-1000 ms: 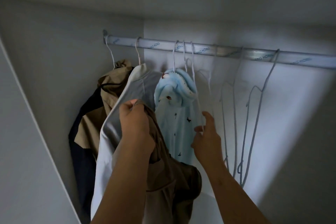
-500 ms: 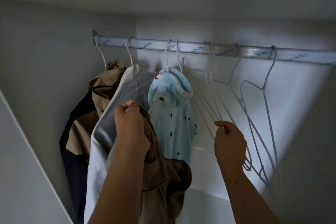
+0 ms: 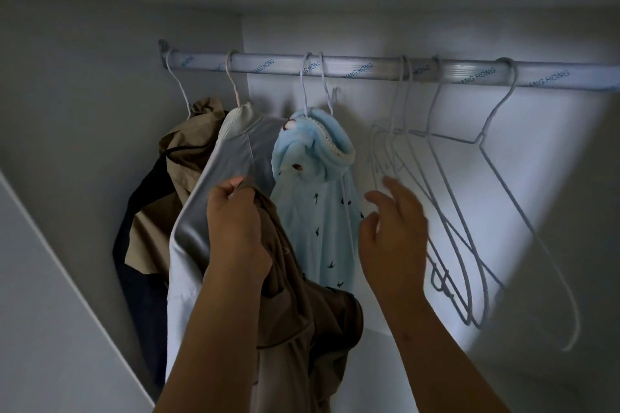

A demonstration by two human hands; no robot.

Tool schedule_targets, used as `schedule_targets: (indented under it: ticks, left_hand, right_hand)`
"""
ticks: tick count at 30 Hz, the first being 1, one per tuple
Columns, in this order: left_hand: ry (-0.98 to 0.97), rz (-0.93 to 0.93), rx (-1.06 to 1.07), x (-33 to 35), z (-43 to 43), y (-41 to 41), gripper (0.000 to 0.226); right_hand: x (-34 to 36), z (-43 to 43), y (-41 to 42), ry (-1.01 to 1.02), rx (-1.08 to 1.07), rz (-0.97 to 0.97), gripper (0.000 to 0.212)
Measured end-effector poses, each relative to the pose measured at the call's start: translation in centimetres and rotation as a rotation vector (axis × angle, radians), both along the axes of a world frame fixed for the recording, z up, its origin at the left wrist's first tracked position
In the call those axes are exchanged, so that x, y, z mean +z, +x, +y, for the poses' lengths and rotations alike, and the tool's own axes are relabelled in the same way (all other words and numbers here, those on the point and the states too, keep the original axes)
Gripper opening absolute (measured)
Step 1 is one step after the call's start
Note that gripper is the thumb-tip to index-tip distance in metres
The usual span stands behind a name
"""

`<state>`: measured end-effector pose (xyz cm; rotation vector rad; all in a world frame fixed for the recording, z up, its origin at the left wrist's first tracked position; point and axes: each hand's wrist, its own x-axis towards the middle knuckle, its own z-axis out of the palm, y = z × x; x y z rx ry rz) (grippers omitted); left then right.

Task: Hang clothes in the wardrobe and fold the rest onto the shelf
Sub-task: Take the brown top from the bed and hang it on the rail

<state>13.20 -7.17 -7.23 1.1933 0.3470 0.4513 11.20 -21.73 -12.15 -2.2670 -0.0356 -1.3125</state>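
In the wardrobe [image 3: 100, 84], brown garment [image 3: 302, 312] droops below the gripping left hand [image 3: 238, 228].

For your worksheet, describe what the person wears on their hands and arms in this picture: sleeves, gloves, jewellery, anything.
Nothing is worn. The left hand and right hand are ungloved, with no rings showing. Both forearms are bare down to the frame's edge: no sleeve, watch or bracelet in view.

Three garments [image 3: 235, 151] hanging at left end of rail [image 3: 369, 69]; bare hangers [image 3: 480, 141] hanging to their right; loose garment [image 3: 302, 312] dangling in front.
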Motion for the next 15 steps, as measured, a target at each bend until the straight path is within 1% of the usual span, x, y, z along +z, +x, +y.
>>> schedule_targets:
  ticks: [1, 2, 3, 4, 6, 9, 10, 11, 13, 15]
  left_hand:
    - [0.003, -0.002, -0.005, 0.0, 0.1, -0.2, 0.013]
    - [0.015, 0.000, -0.014, 0.1, 0.2, -0.2, 0.015]
    - [0.025, 0.003, -0.019, 0.2, 0.3, -0.3, 0.017]
    - [0.022, 0.007, -0.014, 0.3, 0.5, -0.4, 0.019]
    - [0.007, 0.029, 0.001, 0.5, 0.9, -0.6, 0.023]
    - [-0.049, 0.044, -0.026, 0.8, 1.6, -0.3, 0.026]
    - [-0.058, 0.056, -0.024, 0.8, 1.8, -0.1, 0.028]
    - [-0.056, 0.072, -0.017, 0.8, 1.9, 0.0, 0.029]
    - [-0.054, 0.062, -0.013, 0.7, 2.0, 0.1, 0.027]
    - [-0.030, 0.048, -0.020, 0.7, 2.1, 0.0, 0.016]
  right_hand:
    - [0.2, 0.6, 0.5, -0.029, 0.066, 0.046, 0.025]
    - [0.3, 1.1, 1.0, -0.062, 0.117, 0.162, 0.026]
    - [0.2, 1.5, 1.5, -0.103, 0.135, 0.327, 0.028]
    - [-0.1, 1.7, 2.1, -0.135, 0.112, 0.465, 0.029]
    - [-0.7, 1.8, 2.9, -0.113, 0.051, 0.619, 0.034]
    - [-1.5, 1.6, 3.7, -0.013, 0.039, 0.763, 0.064]
    - [-1.7, 1.6, 4.0, 0.049, 0.067, 0.804, 0.069]
    - [-2.1, 1.5, 4.2, 0.156, 0.113, 0.820, 0.069]
    - [-2.6, 1.4, 4.4, 0.401, 0.225, 0.788, 0.060]
    - [-2.7, 1.5, 4.3, 0.542, 0.287, 0.714, 0.036]
